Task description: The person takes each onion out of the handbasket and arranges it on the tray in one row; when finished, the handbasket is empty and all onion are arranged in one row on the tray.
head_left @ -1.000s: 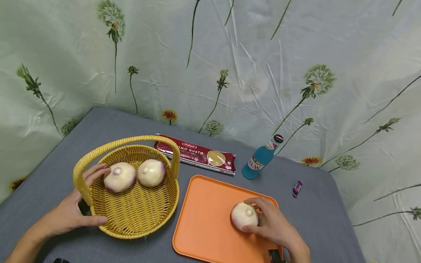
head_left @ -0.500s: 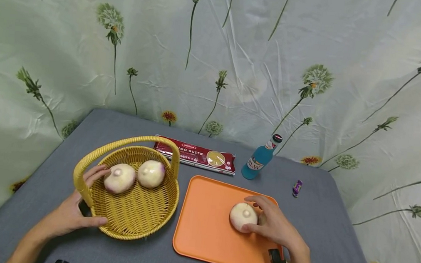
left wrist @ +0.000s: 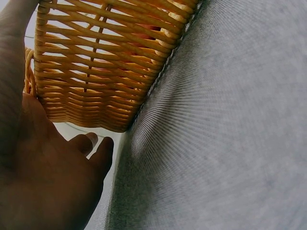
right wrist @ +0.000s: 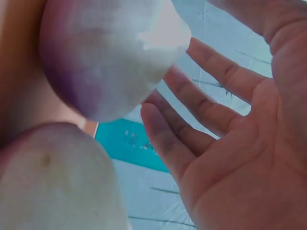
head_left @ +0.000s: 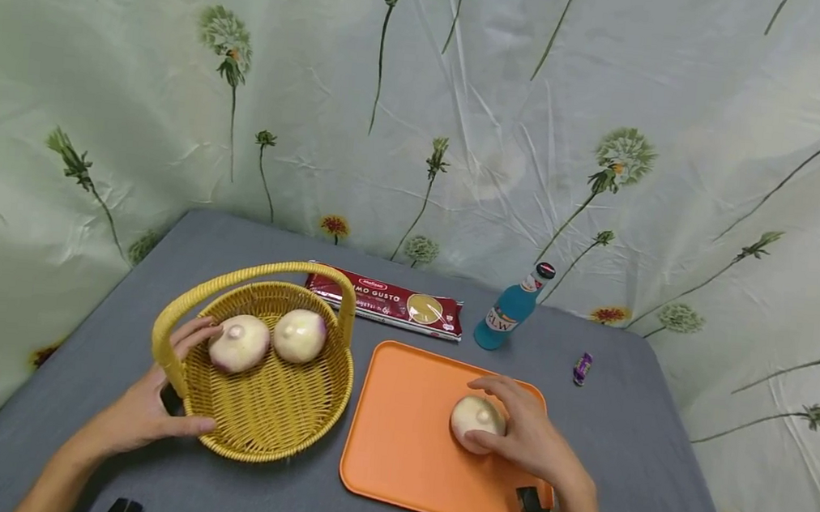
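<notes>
In the head view my left hand (head_left: pixel 147 410) spreads against the near left side of a yellow wicker basket (head_left: pixel 253 455). Its fingers reach over the rim beside a white-and-purple turnip (head_left: pixel 239 344), and the thumb lies along the front rim. A second turnip (head_left: pixel 300 336) sits next to it inside. Over an orange tray (head_left: pixel 393 450), my right hand (head_left: pixel 529 437) arches with fingers apart around another turnip (head_left: pixel 474 424); the thumb overlaps its near edge. The right wrist view shows that turnip (right wrist: pixel 105 52) at the fingertips and one more turnip (right wrist: pixel 57 182), hidden under the hand in the head view.
Behind the basket and tray lies a red spaghetti packet (head_left: pixel 391 301). A blue bottle (head_left: pixel 507 312) stands beyond the tray's far edge, and a purple wrapped candy (head_left: pixel 582 369) lies to its right. Floral fabric (head_left: pixel 423 111) hangs behind the grey table (head_left: pixel 315 508).
The right hand's fingers have opened away from the turnip on the tray, lifting slightly and shifting left. The left hand and basket keep their places; the view has shifted slightly.
</notes>
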A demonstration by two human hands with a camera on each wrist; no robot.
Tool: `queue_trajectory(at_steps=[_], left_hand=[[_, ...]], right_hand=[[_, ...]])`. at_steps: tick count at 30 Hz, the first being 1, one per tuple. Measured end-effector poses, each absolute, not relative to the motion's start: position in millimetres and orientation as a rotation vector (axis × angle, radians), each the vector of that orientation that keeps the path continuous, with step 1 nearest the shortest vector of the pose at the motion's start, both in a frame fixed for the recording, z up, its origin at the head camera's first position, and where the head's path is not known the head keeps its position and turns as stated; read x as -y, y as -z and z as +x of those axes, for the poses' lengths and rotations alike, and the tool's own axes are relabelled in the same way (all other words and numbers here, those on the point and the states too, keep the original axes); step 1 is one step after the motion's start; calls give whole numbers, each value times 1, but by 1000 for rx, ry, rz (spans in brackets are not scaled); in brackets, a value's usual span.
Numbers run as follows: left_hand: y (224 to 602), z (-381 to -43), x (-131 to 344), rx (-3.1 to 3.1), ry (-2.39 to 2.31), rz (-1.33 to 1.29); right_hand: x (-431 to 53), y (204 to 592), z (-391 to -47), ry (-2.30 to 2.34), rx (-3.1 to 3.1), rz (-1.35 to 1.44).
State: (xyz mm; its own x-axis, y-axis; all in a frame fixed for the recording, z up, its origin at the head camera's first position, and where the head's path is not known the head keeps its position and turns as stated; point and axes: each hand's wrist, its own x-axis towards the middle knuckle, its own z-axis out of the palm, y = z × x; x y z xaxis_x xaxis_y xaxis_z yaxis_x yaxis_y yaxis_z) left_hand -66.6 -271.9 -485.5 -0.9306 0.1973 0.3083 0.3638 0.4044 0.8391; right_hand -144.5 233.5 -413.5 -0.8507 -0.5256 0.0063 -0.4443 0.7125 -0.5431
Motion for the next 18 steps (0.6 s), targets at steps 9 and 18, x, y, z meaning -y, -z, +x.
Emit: queue_trajectory(at_steps=[9, 18], left_hand=[[484, -67, 273, 2496, 1552, -507], [485, -66, 272, 2500, 1559, -496]], right_hand=[[-224, 409, -142, 850, -2795, -837], [-206, 397, -137, 855, -2790, -868]])
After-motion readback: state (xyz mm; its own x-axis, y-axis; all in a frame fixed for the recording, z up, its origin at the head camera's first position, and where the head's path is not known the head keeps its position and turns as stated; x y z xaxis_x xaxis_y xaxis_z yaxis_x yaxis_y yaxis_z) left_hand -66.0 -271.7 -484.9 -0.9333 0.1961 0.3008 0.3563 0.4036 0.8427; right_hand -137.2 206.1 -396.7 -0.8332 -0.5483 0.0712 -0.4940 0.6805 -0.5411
